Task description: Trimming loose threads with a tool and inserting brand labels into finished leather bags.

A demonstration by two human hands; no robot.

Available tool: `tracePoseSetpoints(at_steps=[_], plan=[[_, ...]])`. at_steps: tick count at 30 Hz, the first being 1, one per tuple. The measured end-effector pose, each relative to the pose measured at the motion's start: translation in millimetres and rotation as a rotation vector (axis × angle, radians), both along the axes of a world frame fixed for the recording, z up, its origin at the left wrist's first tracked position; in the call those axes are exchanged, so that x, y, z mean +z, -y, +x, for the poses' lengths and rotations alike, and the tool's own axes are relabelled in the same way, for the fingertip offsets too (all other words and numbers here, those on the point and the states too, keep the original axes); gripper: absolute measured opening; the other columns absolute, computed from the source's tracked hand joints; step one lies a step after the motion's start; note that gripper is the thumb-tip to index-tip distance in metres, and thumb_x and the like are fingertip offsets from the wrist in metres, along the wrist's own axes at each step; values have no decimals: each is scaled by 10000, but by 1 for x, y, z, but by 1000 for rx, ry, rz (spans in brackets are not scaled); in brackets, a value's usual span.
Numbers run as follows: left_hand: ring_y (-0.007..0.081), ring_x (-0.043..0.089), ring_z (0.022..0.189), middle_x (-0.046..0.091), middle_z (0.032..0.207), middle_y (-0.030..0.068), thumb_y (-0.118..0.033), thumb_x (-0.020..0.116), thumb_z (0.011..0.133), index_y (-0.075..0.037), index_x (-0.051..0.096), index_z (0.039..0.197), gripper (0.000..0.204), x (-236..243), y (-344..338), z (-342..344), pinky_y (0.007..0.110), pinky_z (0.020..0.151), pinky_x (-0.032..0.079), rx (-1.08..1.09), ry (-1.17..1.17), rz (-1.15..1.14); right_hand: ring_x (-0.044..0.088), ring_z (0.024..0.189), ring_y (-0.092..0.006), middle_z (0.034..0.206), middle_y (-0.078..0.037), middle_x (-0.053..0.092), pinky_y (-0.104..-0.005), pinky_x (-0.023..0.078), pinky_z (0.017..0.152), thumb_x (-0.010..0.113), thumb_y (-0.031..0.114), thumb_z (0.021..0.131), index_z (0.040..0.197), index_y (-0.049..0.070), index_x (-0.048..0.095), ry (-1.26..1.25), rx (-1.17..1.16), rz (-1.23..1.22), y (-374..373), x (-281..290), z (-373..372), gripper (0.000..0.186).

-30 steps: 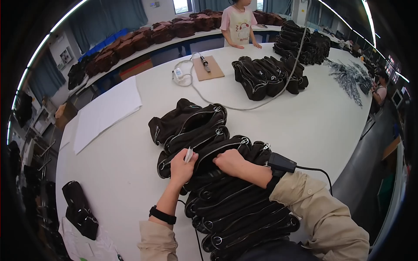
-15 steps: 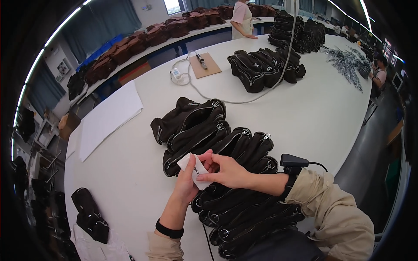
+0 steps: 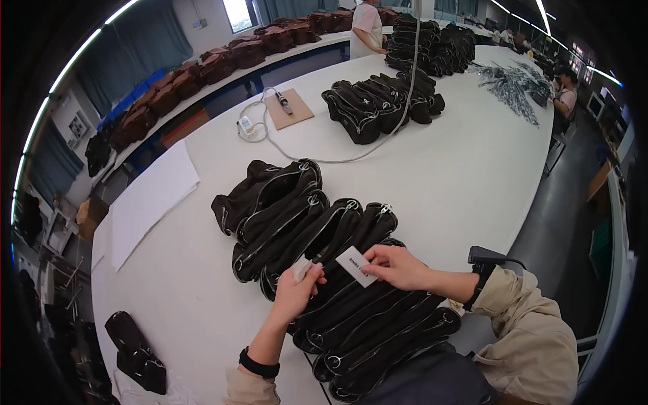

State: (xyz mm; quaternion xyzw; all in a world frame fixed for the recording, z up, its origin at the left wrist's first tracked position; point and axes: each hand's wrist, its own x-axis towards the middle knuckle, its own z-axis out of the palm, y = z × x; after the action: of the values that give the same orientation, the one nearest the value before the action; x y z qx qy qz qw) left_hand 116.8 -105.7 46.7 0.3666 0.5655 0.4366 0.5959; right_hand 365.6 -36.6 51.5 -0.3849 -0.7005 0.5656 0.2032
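My right hand (image 3: 403,268) pinches a small white printed card (image 3: 352,264) by its right end. My left hand (image 3: 293,294) is closed on a small stack of white cards (image 3: 303,268), seen nearly edge-on. Both hands are above a row of black zippered bags (image 3: 266,202), which lie side by side on the white table (image 3: 202,290). Several bags gape along their silver zippers, with metal pulls and rings at the ends. The card in my right hand is apart from the stack and hangs over the dark openings.
A small black bag (image 3: 137,351) lies at the left. White sheets (image 3: 155,199) rest farther back. A tool (image 3: 284,103) on a brown board (image 3: 297,120) has a grey cable (image 3: 351,160). More black bags (image 3: 378,108) are piled beyond; a person (image 3: 368,34) stands behind.
My hands have moved apart. The right hand has drawn one card away from the stack in the left. The whole view has shifted slightly to the right.
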Motion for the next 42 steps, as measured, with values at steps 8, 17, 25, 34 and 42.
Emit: tracePoseSetpoints(at_steps=[8,17,25,34,42], plan=[[313,623,842,615,919,67,-179,719,734,-135,636,1019,300,-7,-12,19,414,719,503,-264,-1235,422,593,810,-92,858,-22,670,-255,479,731,650,154,881,977,15,659,-193,-325,147,-37,7,38,169],[361,593,737,591,757,115,-233,686,798,-76,575,832,195,-27,-14,16,450,625,453,71,-1108,509,629,819,-145,852,-6,681,-285,501,708,702,157,822,922,84,703,-83,-157,544,-32,5,0,124],[318,580,682,611,741,129,-264,680,837,-38,585,841,245,-11,-45,5,375,655,453,349,-830,295,557,749,-139,802,60,626,-268,495,572,649,124,700,870,150,669,301,348,1308,-51,-17,-14,173],[152,516,616,593,671,90,-256,686,837,-16,627,886,252,-9,-43,0,286,638,438,96,-846,255,592,747,-158,755,21,577,-304,508,573,630,149,708,815,136,615,445,191,1329,-71,-40,-28,109],[202,488,607,554,655,90,-318,636,879,-27,584,832,299,-15,-45,4,329,615,420,232,-774,258,650,745,-243,777,-47,608,-375,525,593,575,136,755,830,98,615,440,240,1197,-68,-33,-32,94]])
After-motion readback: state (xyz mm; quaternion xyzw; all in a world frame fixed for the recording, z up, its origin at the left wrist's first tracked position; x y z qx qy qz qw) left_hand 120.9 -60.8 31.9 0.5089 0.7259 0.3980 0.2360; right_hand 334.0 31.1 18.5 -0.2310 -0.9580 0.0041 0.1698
